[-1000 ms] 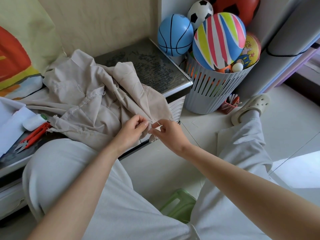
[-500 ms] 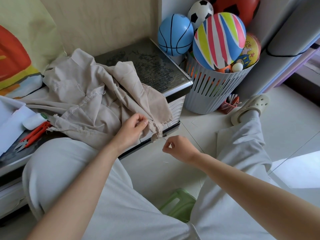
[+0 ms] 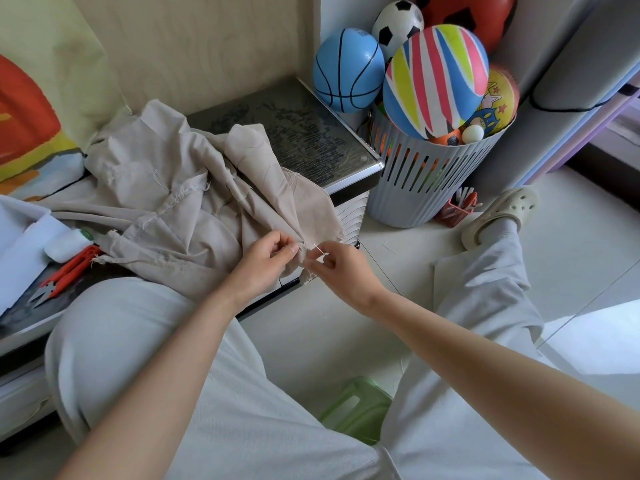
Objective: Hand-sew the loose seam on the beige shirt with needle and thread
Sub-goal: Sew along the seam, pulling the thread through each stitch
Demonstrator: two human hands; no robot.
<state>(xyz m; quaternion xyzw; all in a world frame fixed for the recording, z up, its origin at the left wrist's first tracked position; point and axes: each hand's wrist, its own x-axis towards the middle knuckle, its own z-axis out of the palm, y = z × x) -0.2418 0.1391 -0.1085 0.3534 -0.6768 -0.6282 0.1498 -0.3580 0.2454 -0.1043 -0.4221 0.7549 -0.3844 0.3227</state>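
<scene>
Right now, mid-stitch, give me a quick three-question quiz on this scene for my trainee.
1. True or false: the left hand pinches the edge of the beige shirt.
2. What does the right hand hold? A) needle B) button C) ball
3. Fill in: the red snips lie to the shirt's ___ (left or right).
Key: 1 true; 2 A; 3 left.
</scene>
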